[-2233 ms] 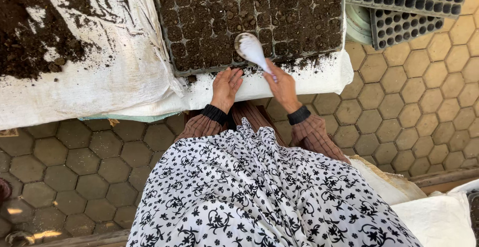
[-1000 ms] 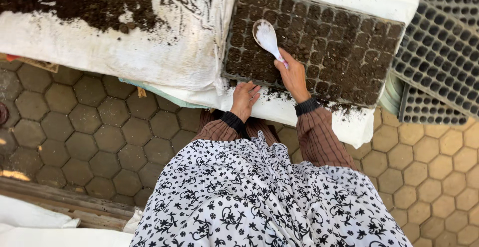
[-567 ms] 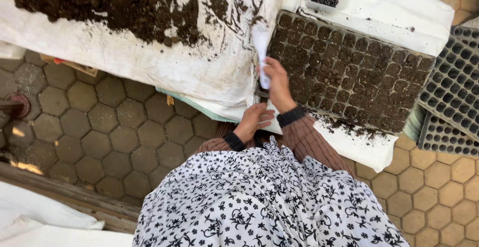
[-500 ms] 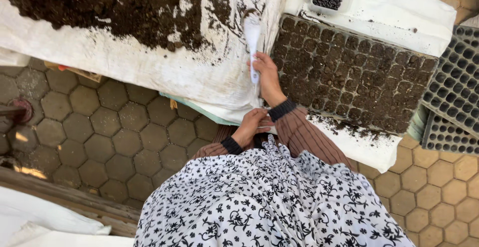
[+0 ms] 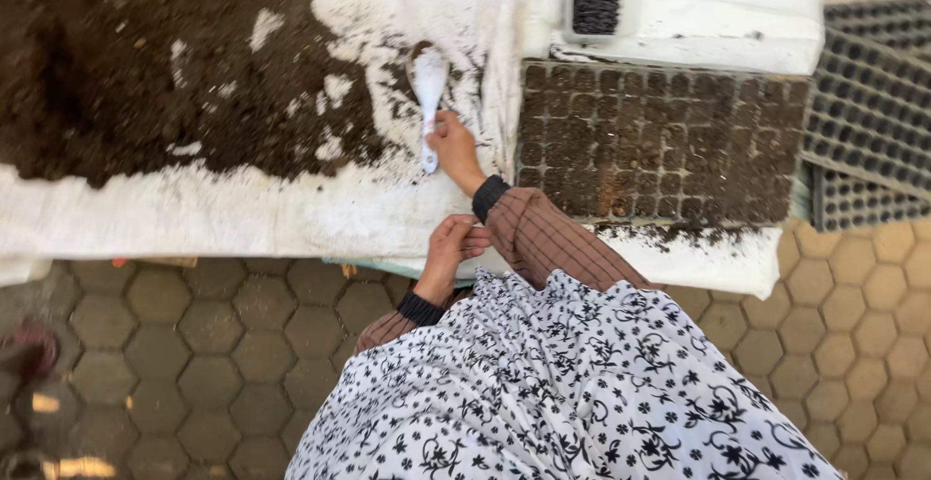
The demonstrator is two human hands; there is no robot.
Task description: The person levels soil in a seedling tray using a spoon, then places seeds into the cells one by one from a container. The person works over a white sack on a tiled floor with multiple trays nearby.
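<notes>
spoon: white plastic scoop (image 5: 428,92), bowl at 12 o'clock from my right hand (image 5: 454,147), lying on the white sheet (image 5: 242,213) at the edge of the soil heap (image 5: 165,63).
right fingers: clamped on the handle end.
left hand (image 5: 454,245): fingers curled together at the table edge, holding nothing I can see.
handling: light, stiff, likely gritty not slick; grip low on the handle; a heaped bowl may spill if tilted.
seed tray (image 5: 659,141): at 3 o'clock, cells filled with soil.
empty trays (image 5: 868,102): further at 3 o'clock.
</notes>
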